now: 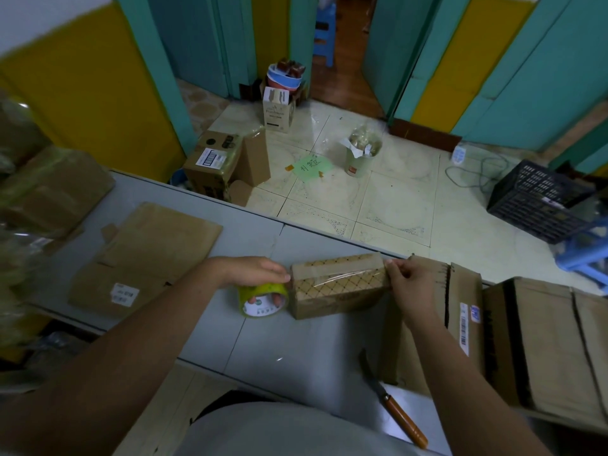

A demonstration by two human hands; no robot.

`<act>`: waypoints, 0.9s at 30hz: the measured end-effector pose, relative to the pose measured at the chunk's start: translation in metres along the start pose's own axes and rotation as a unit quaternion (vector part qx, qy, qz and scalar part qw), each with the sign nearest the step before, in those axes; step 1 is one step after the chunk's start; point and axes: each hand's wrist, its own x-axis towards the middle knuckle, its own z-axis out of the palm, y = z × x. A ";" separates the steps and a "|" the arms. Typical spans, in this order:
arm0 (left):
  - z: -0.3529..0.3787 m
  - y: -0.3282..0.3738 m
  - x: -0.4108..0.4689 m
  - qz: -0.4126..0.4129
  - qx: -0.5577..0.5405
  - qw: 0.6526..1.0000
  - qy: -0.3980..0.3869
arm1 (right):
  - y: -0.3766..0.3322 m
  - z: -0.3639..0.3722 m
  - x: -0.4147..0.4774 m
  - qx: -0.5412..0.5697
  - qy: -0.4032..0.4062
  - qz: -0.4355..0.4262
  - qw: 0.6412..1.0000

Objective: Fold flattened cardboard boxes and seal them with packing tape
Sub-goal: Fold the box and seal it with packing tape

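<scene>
A small folded cardboard box (339,287) with a diamond pattern stands on the grey table (296,350) in front of me. A strip of clear tape runs across its top. My left hand (253,271) grips a yellow-green tape roll (263,299) at the box's left end, fingers through the core. My right hand (411,281) pinches the tape's end against the box's right edge. Flattened cardboard boxes (148,258) lie on the table to the left.
A knife with an orange handle (398,413) lies near the table's front edge. A row of upright flattened boxes (526,343) stands at the right. Stacked boxes (49,192) sit far left. Beyond the table, boxes (223,162), a bin (360,156) and a black crate (539,199) stand on the tiled floor.
</scene>
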 end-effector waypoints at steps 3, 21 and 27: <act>0.007 -0.005 0.002 0.003 -0.014 1.000 0.017 | 0.005 0.002 -0.004 -0.040 0.003 -0.023 0.999; 0.021 -0.005 0.006 0.021 -0.084 0.995 0.057 | -0.015 0.002 -0.011 -0.194 0.008 -0.116 0.974; 0.030 -0.005 0.009 0.015 -0.089 0.993 0.076 | -0.039 0.020 -0.016 -0.193 -0.071 -0.137 0.969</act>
